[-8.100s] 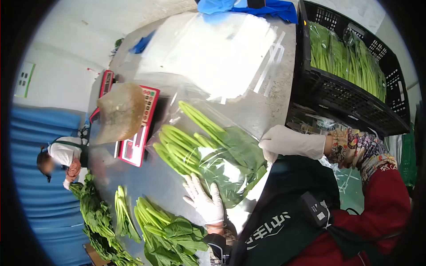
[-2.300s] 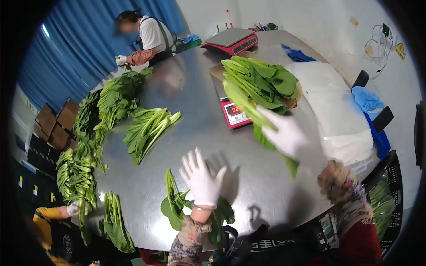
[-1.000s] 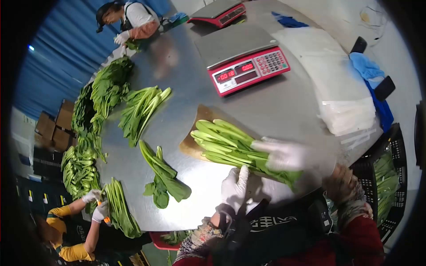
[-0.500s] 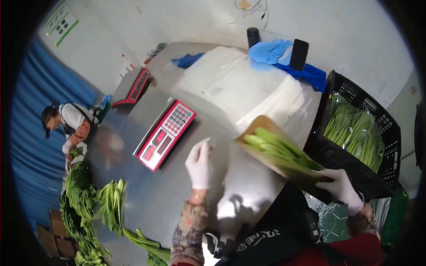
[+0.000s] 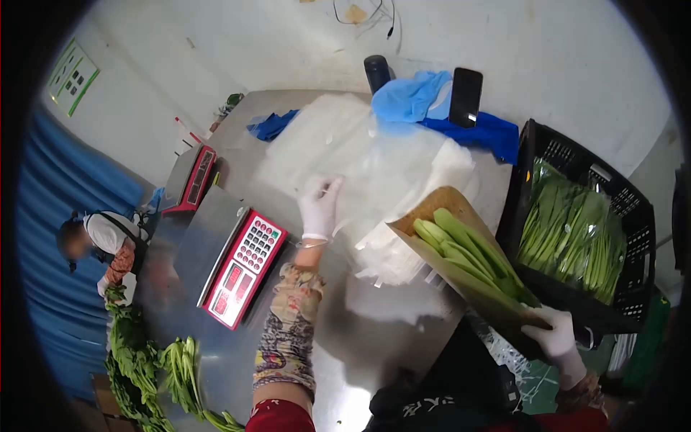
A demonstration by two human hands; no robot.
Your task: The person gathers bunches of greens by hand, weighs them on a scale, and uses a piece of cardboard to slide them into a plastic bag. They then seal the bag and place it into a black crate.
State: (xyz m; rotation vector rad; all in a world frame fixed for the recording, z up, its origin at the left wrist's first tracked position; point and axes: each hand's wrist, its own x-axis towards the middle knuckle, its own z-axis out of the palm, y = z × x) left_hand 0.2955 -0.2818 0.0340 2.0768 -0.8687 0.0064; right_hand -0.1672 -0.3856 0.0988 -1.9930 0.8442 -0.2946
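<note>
My right hand (image 5: 558, 335), in a white glove, grips the lower end of a brown trough-shaped holder (image 5: 497, 309). Leafy greens (image 5: 468, 252) lie in it, their pale stalk ends toward its upper left opening. My left hand (image 5: 320, 205), also gloved, is over the stack of clear plastic bags (image 5: 396, 165), its fingers bent and drawn together. Whether a bag is pinched in them I cannot make out. Left of that forearm stands a red and white weighing scale (image 5: 245, 270) with lit digits.
A black crate (image 5: 583, 216) of bagged greens stands at the right. Blue cloths (image 5: 410, 97), a phone (image 5: 466, 97) and a black bottle (image 5: 376, 72) lie at the back. Another person (image 5: 108, 241) handles greens (image 5: 129, 353) at the left beside a second scale (image 5: 188, 180).
My left hand has moved forward from the bare metal tabletop onto the plastic bags. My right hand still holds the trough of greens. The camera view has shifted slightly.
</note>
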